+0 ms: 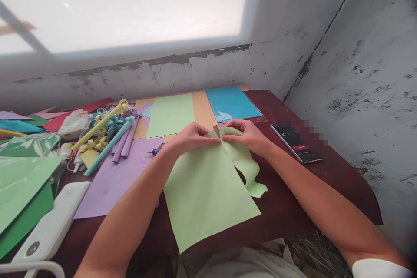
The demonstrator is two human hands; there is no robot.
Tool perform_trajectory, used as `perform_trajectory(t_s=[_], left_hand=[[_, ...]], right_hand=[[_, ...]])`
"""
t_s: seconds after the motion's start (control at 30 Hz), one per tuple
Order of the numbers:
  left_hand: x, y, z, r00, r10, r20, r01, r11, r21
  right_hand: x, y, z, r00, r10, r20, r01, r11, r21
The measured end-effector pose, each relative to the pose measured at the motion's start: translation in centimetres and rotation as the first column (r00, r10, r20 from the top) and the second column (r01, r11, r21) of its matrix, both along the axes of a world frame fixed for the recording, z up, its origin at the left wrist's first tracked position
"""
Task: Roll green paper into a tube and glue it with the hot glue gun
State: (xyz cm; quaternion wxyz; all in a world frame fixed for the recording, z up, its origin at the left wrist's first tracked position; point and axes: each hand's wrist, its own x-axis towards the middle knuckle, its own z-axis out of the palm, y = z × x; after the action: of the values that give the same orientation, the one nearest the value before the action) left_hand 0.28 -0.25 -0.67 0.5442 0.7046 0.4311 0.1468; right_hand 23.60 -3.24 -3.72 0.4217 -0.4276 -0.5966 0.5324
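1. Dark red surface [286,208] pushed into a corner of stained grey walls, under a bright window.
2. At centre, a light green sheet [205,195], far edge pinched between both hands at about 12 o'clock of the sheet.
3. Left hand [190,137] closed on the sheet's top edge, thumb and fingers pressed together on the paper.
4. Right hand [246,134] closed on a curling green strip [244,163], just beside the left hand, fingertips nearly touching.
5. Strip hanging off the sheet's 2 o'clock side, wavy, its lower end resting on the surface.
6. Beyond the hands at 12 o'clock: a second green sheet [171,115] over orange paper [202,110], and blue paper [230,102] in a clear sleeve.
7. At 3 o'clock of the hands, a phone [298,144] lying flat, screen lit.
8. At 9 o'clock, a purple sheet [110,182] partly under the left forearm, with rolled paper tubes [114,141] in purple, blue and yellow on its far end.
9. Farther at 9 o'clock, coloured paper scraps and curled strips, a glue bottle [73,124].
10. At 8 o'clock, a white device [52,228] beside a stack of green paper [22,186].
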Motion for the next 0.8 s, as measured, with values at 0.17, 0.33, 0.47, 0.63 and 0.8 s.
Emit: perform_trajectory(t_s=[0.17,0.33,0.47,0.63,0.8], left_hand=[[0.09,0.12,0.16,0.997,-0.046,-0.056,0.045,0.999,-0.009],[0.04,0.30,-0.08,0.994,-0.070,-0.086,0.064,0.995,-0.080],[0.00,0.36,-0.15,0.996,-0.047,-0.077,0.042,0.996,-0.073],[0.05,0.24,0.01,0.984,-0.048,-0.174,0.035,0.996,-0.077],[-0.07,0.34,-0.13,0.976,-0.047,-0.213,0.033,0.997,-0.068]], right_hand=[[0.12,-0.03,0.04,0.998,0.031,0.051,-0.033,0.998,0.047],[0.57,-0.04,0.26,0.988,0.121,0.095,-0.123,0.992,0.012],[0.83,-0.12,0.52,0.972,0.192,0.138,-0.187,0.981,-0.046],[0.73,0.05,0.46,0.963,0.228,0.141,-0.226,0.974,-0.034],[0.76,0.14,0.25,0.968,0.187,0.167,-0.187,0.982,-0.017]])
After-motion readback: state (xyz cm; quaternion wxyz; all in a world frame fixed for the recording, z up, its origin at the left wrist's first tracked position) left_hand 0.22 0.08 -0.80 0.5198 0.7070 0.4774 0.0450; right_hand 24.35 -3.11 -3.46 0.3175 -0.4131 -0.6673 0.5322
